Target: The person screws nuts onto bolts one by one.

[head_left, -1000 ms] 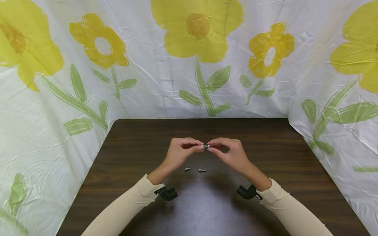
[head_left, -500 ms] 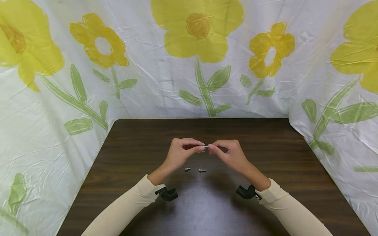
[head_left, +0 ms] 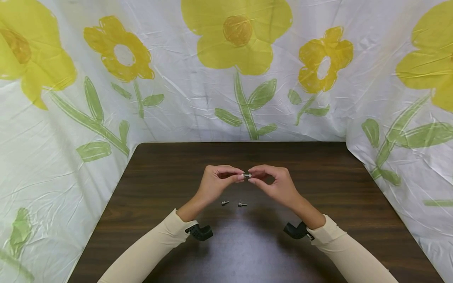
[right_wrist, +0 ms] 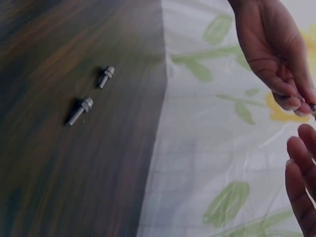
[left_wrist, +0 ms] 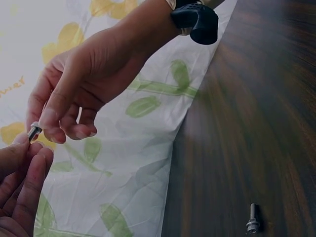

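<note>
My left hand (head_left: 211, 184) pinches a small metal bolt (head_left: 246, 175) by one end between thumb and fingertips, above the table. The bolt lies roughly level, its wider end toward the right; whether that end is head or nut is too small to tell. Around that wider end, the thumb and index finger of my right hand (head_left: 277, 182) stand slightly apart, very near it. In the left wrist view the bolt's bright end (left_wrist: 34, 126) shows beside the right thumb. Below the hands, two more bolts, a left one (head_left: 225, 203) and a right one (head_left: 242, 204), lie on the table.
The dark wood-grain table (head_left: 155, 169) reaches back to a white curtain (head_left: 184, 118) with yellow flowers, which also hangs along both sides. A black wrist mount (head_left: 200, 232) juts from the left cuff, another mount (head_left: 295, 230) from the right.
Half a second ago the right fingers closed over the bolt's wider end; now they have parted and that end shows again, as a second ago. The left hand has barely moved.
</note>
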`<state>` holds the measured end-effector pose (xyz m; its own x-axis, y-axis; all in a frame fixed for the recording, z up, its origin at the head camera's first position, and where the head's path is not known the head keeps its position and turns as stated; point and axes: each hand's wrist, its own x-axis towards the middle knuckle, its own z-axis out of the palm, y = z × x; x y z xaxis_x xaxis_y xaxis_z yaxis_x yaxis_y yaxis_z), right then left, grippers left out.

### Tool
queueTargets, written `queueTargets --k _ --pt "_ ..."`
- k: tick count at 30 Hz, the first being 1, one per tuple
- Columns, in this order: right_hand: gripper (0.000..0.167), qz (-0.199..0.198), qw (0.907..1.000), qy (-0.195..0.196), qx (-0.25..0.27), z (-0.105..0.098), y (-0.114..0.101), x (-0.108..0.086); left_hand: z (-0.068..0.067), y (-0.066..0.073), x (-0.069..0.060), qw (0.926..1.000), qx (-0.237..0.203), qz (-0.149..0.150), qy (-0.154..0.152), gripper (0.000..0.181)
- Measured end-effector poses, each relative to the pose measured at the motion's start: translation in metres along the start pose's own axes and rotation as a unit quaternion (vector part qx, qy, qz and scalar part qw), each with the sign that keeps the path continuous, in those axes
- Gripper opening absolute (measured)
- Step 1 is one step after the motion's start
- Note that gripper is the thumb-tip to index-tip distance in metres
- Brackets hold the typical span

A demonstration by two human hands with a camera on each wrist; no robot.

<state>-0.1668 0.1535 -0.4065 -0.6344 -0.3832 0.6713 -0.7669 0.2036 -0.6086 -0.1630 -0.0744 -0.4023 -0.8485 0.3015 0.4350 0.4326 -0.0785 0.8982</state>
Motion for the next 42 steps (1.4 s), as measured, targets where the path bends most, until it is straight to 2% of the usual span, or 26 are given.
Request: queueTargets --k 7,13,17,22,25,26,29,31,38,42 --pt "0.023 -0.012 0.9999 -0.003 0.007 -0.0004 -0.0012 0.0017 0.0017 -0.0012 -0.0006 0.9999 -0.009 0.004 -0.004 0.011" --pt "0.013 -0.002 0.9997 -0.019 0.011 0.0 0.0001 0.0013 0.0021 -0.0013 -0.0007 0.9999 -0.009 0.006 -0.005 0.011" --pt "0.016 0.006 0.9995 -0.027 0.015 0.0007 -0.0013 0.0023 0.0022 -0.0022 -0.0006 1.0 -0.003 0.006 -0.007 0.013" --pt "0.028 0.045 0.9983 -0.036 0.001 -0.0003 -0.0019 0.0021 0.0024 -0.0028 -0.001 1.0 -0.004 0.005 -0.006 0.01" --pt "0.014 0.057 0.9978 -0.034 -0.002 -0.0003 -0.0011 -0.0002 0.002 -0.0029 -0.0012 1.0 -0.005 0.002 -0.003 0.01" --pt "0.01 0.053 0.9981 -0.031 -0.001 -0.0004 -0.0011 -0.0006 0.0018 -0.0031 -0.0012 1.0 -0.005 0.001 -0.002 0.011" --pt "0.027 0.031 0.9993 -0.02 0.0 0.0005 0.0002 -0.0015 0.0014 -0.0031 -0.0015 1.0 -0.001 0.001 0.001 0.012" --pt "0.03 0.012 0.9999 -0.011 0.0 0.0007 0.0001 -0.0009 0.0014 -0.0035 -0.0013 1.0 0.002 0.001 0.002 0.012" --pt "0.027 -0.015 0.9999 0.001 0.001 0.0009 -0.0023 0.0007 0.003 -0.0033 -0.0016 0.9999 -0.009 -0.013 0.003 0.011" --pt "0.026 -0.013 0.9999 -0.002 0.003 0.002 -0.0023 0.001 0.0034 -0.004 -0.0018 0.9999 -0.012 -0.004 -0.001 0.011"
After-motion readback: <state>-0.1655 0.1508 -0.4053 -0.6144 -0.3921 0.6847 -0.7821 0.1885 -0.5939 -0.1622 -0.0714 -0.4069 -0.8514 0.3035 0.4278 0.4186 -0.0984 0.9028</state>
